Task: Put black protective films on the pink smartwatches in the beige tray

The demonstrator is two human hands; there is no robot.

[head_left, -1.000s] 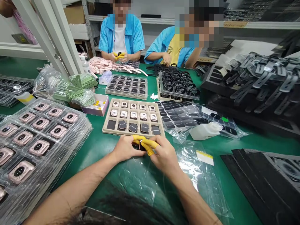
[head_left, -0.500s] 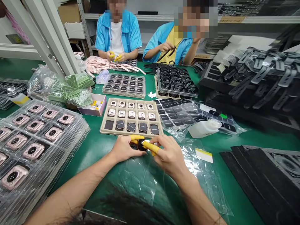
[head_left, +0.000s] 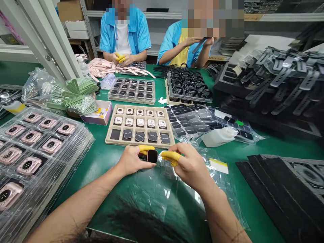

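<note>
My left hand [head_left: 131,160], a yellow finger cot on the thumb, grips a small pink watch body [head_left: 152,156] with its black screen facing me. It is held just above the green table in front of a beige tray [head_left: 110,138] of watch bodies. My right hand [head_left: 189,165] is a little to the right of the watch, its thumb and forefinger in yellow cots [head_left: 172,156] pinched together. What they pinch is too thin to make out. Clear plastic bags [head_left: 152,192] lie under both hands.
Stacked clear trays of pink watch bodies [head_left: 37,148] fill the left. A white bottle [head_left: 219,136] and bagged black screens [head_left: 192,123] lie right of the beige tray. Black foam trays [head_left: 283,182] and grey straps [head_left: 278,81] are at right. Two people in blue work across the table.
The watch body has turned screen-up in my left hand. My right hand has pulled away to the right, and a gap has opened between its fingers and the watch.
</note>
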